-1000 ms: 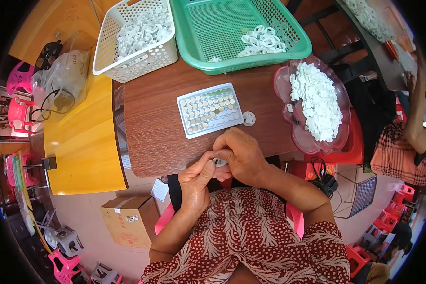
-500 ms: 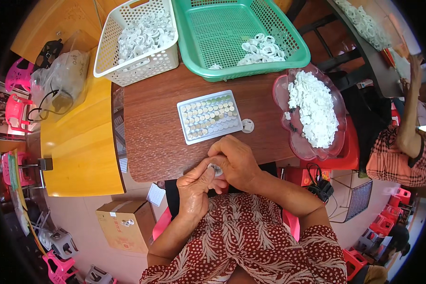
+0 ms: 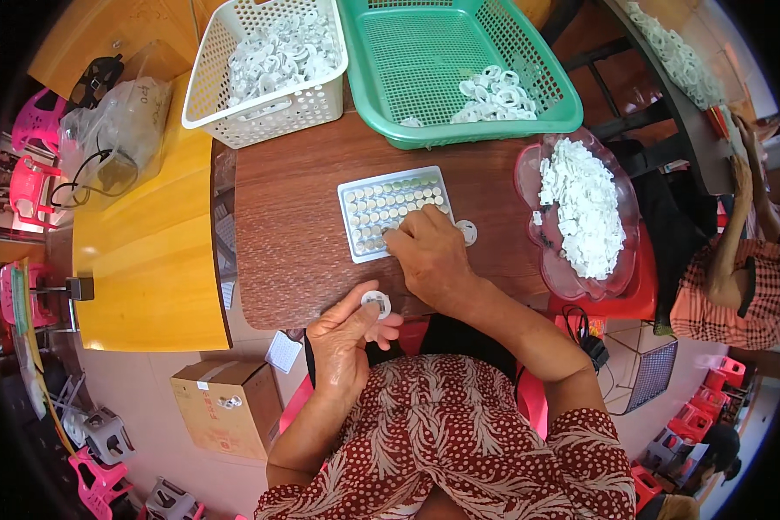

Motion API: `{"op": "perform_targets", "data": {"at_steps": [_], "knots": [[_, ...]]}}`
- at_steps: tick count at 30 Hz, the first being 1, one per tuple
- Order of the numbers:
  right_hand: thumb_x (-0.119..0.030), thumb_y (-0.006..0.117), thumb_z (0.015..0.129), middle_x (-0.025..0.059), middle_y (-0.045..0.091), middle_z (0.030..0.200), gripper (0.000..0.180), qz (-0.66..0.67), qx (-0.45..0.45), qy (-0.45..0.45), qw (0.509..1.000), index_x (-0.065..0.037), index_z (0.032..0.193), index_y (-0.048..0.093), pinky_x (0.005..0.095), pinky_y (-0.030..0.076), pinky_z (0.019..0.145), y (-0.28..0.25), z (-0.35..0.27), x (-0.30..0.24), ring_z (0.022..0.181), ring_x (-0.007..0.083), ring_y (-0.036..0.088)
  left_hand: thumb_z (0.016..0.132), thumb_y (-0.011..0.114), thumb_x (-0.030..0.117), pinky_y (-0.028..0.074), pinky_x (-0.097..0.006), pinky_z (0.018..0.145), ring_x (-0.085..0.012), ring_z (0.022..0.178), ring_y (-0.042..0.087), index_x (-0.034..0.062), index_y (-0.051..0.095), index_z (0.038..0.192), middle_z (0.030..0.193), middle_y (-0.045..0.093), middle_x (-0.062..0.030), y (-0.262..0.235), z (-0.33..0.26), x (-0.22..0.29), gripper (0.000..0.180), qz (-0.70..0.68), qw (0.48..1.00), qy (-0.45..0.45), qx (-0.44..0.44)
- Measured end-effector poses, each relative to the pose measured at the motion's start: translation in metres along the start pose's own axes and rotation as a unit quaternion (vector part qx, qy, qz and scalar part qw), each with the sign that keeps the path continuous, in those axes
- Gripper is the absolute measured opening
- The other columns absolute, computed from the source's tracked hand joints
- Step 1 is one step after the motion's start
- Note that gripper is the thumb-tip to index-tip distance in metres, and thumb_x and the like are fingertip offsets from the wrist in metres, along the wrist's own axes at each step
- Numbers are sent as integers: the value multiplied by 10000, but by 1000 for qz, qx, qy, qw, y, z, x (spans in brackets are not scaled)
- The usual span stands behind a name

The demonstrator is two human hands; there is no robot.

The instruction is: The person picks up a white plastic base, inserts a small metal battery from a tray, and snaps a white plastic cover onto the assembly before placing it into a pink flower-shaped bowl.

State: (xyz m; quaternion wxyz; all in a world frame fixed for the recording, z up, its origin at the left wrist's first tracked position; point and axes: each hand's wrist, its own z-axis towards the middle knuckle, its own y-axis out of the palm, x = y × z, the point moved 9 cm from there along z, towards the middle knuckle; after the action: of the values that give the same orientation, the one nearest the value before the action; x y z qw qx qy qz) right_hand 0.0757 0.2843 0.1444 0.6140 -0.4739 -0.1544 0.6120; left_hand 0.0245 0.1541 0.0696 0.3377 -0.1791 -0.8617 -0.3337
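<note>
My left hand [image 3: 347,334] pinches a small round white plastic casing [image 3: 376,302] between thumb and fingers, just off the table's near edge. Its open middle shows some greyish detail too small to make out. My right hand [image 3: 435,260] reaches over a pale plastic tray [image 3: 361,254] with rows of silvery button cells [image 3: 374,204]. Its fingertips are drawn together at the lower rows, and whatever lies between them is hidden. Beside the tray, right of that hand, lies another round white casing [image 3: 466,232].
A white basket [image 3: 273,121] of clear-white parts and a green basket [image 3: 468,133] with white rings stand at the back. On the right, a pink-red dish [image 3: 529,186] is heaped with white pieces. A yellow table [image 3: 147,277] is at left; another person's arm [image 3: 737,208] shows far right.
My right hand has left the casing at my left hand and moved forward onto the tray. The left hand keeps the casing, now in plainer sight. The view has shifted slightly.
</note>
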Motion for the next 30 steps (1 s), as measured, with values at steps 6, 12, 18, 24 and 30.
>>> {"op": "perform_targets", "data": {"at_steps": [6,12,18,24,30], "knots": [[-50,589,674,100,464,701,62,-19,-3,-30,999,-34,690,531,393,397,588,2,4,-5,687,274,475,889,560,66,492,-265,518,-222,629,656,-62,536,1199,873,664,-237,4,3,0,337,-36,998,-25,-43],[-70,613,685,104,454,690,161,-58,-17,-56,997,-52,640,459,390,402,592,4,7,-10,676,277,474,894,545,69,502,-269,540,-232,666,664,-76,519,1212,892,661,-243,5,5,0,351,-22,998,-17,-56],[-21,637,683,97,480,703,139,-25,31,-19,999,-39,678,500,375,412,580,-14,4,-2,680,271,496,898,523,57,502,-270,568,-231,702,666,-86,501,1228,913,658,-249,6,6,5,360,-20,998,2,-63],[-16,649,684,101,478,706,130,134,26,29,990,-34,714,524,371,406,544,-39,-6,-11,675,263,502,891,529,29,488,-257,607,-206,723,658,-76,514,1225,934,661,-220,12,5,8,350,2,998,24,-62],[-23,643,697,89,456,692,107,147,34,8,989,-26,741,546,365,395,534,-40,-21,-25,642,261,467,882,554,-1,478,-230,602,-163,726,646,-70,521,1223,922,668,-141,20,-1,12,349,48,994,80,-52]]}}
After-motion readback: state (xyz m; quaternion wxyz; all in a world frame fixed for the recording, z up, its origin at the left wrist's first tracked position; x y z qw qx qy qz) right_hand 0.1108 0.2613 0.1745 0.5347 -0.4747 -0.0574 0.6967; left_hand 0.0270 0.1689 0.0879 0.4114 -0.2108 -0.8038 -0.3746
